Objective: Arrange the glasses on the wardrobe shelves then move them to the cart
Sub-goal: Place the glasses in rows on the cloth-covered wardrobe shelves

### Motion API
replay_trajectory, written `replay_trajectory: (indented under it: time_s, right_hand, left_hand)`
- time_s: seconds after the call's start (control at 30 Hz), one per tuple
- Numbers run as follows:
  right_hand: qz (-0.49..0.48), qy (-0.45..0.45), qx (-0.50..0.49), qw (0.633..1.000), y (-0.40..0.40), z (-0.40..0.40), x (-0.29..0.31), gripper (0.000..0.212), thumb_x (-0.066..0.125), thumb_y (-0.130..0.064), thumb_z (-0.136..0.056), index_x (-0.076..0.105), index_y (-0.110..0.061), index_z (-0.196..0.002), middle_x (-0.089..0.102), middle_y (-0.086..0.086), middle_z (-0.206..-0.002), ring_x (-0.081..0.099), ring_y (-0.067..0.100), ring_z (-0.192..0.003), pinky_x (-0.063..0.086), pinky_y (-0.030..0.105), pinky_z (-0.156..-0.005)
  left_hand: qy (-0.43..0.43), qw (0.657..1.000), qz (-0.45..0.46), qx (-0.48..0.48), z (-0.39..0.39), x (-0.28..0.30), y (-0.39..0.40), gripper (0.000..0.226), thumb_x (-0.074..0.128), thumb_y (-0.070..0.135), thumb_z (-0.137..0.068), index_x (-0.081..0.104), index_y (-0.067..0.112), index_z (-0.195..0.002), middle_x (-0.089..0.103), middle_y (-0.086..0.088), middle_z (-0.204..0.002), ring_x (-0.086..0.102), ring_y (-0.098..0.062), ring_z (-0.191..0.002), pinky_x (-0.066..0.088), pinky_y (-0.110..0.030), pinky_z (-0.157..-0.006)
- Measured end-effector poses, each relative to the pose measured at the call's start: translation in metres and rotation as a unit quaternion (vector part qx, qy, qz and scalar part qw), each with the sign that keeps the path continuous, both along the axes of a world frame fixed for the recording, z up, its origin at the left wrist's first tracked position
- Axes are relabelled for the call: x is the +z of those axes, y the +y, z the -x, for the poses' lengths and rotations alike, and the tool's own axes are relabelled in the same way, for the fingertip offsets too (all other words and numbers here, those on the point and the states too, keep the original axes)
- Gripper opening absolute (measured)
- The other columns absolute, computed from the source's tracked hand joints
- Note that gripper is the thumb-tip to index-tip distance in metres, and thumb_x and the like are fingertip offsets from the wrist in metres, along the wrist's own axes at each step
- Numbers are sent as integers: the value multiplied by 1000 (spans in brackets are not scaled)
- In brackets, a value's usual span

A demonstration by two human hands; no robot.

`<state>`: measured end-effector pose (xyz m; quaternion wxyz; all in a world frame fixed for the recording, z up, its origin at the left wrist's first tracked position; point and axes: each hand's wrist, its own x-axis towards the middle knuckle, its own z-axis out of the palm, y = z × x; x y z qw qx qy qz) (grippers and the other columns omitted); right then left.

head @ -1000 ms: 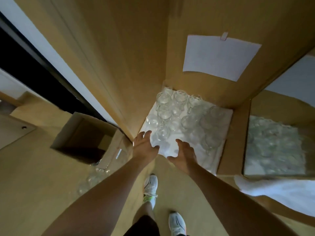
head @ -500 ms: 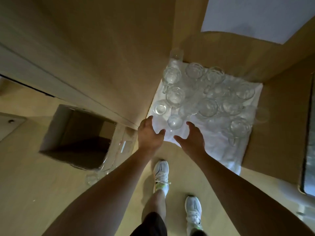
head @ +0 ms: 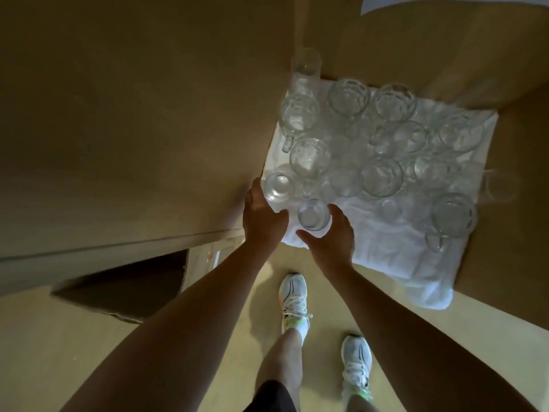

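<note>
Two hands at the shelf's front edge, closer in than a second ago; the view has dropped and pushed in, so the glasses fill more of the frame. Left hand (head: 261, 217) now lies beside the left-front glass (head: 277, 187), fingers relaxed, gripping nothing. Right hand (head: 332, 236) has opened around the near glass (head: 313, 215), thumb one side, fingers the other; contact not certain, nothing lifted. Judgement: a pickup or a nudge of these two front glasses is about to begin, so the arranging step is under way and the cart step not begun. No cart in view.

Below the arms: pale smooth floor (head: 89, 352), white laced shoes (head: 294, 301), dark open cardboard box (head: 124, 286) at left.

Shelf: wardrobe (head: 148, 114) panels matte tan, wood-look. White cloth (head: 386, 242) lines the shelf, creased, its front corner hanging over the edge.

Glasses on the cloth: clear, round-mouthed, seen from above, packed close, many touching. Some appear to be handled mugs; one mug (head: 451, 217) sits at right front. Further back, faceted tumblers. Tall glass (head: 306, 66) in the back left corner against the panel. Right side blurred; count not possible.

White paper (head: 445, 3) on the rear panel, top right.
</note>
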<state>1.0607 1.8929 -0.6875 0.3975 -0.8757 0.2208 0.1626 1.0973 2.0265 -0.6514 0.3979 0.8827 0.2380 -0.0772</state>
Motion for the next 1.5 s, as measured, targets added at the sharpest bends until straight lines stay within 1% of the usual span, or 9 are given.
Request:
replay_trajectory:
  time_s: [0.1, 0.2, 0.3, 0.5, 0.63, 0.87, 1.1, 1.27, 1.5]
  right_hand:
    - [-1, -16, -2, 1000, 3, -4, -6, 89, 97, -33, -58, 54, -12, -134, 65, 4, -126, 59, 27, -117, 47, 42, -100]
    - [1, -24, -5, 1000, 4, -7, -10, 87, 96, -35, -60, 54, -14, -134, 65, 3, -126, 59, 27, -116, 47, 42, -100]
    - [1, -26, -4, 1000, 2, -9, -16, 85, 94, -38, -62, 54, -17, -133, 64, 3, -126, 59, 26, -116, 47, 41, -99]
    - [-13, -31, -19, 999, 0, -5, -13, 80, 94, -35, -60, 56, -21, -129, 66, -3, -121, 59, 22, -113, 49, 40, -98]
    - [-30, -32, -44, 998, -5, 0, -5, 76, 94, -32, -59, 60, -24, -126, 68, -6, -115, 63, 20, -108, 51, 45, -95]
    - [-28, -34, -9, 999, -15, 9, 27, 76, 92, -37, -60, 61, -24, -127, 69, -8, -112, 63, 18, -104, 52, 40, -93]
    - [-33, -106, 10, 994, -32, 21, 90, 56, 92, -38, -61, 66, -24, -108, 69, -13, -96, 65, 14, -93, 50, 31, -82]
    - [-35, -146, 26, 988, -48, 32, 147, 59, 92, -43, -59, 64, -28, -109, 71, -12, -100, 66, 11, -94, 52, 33, -87]
    - [-52, -211, 23, 976, -71, 44, 250, 65, 87, -56, -55, 65, -33, -112, 72, -13, -99, 67, 10, -94, 55, 33, -85]
  left_hand:
    - [5, 1000, 4, -23, -11, -9, 3, 43, 70, 13, -87, 53, 19, -127, 55, 17, -101, 56, -11, -97, 35, -10, -72]
    - [-12, 998, -33, -54, -22, -16, 6, 45, 72, 5, -81, 59, 18, -122, 56, 17, -102, 53, -6, -94, 34, -13, -69]
    - [-9, 995, -55, -79, -31, -22, 8, 41, 74, 1, -73, 58, 25, -101, 56, 18, -86, 58, -10, -82, 32, -9, -60]
    - [29, 995, -53, -82, -25, -21, 9, 63, 85, 10, -68, 60, 26, -123, 68, 10, -114, 63, -13, -99, 42, -22, -78]
    - [-16, 996, -53, -68, -13, -7, 9, 47, 84, 9, -70, 65, 20, -111, 71, 5, -98, 65, -18, -87, 45, -25, -71]
    - [-33, 996, -47, -65, 4, 26, 9, 47, 85, 12, -67, 65, 14, -109, 71, 0, -105, 67, -21, -97, 51, -32, -86]
    - [-38, 999, -16, -26, 33, 83, -2, 51, 87, 18, -65, 64, 21, -110, 70, 7, -107, 66, -16, -100, 52, -31, -87]
    - [-90, 996, 11, -17, 52, 144, -13, 44, 83, 19, -66, 63, 24, -105, 67, 8, -105, 64, -18, -101, 53, -41, -90]
    - [-182, 983, 26, 21, 84, 249, -38, 69, 90, 26, -65, 58, 21, -125, 66, 3, -115, 62, -22, -109, 51, -39, -93]
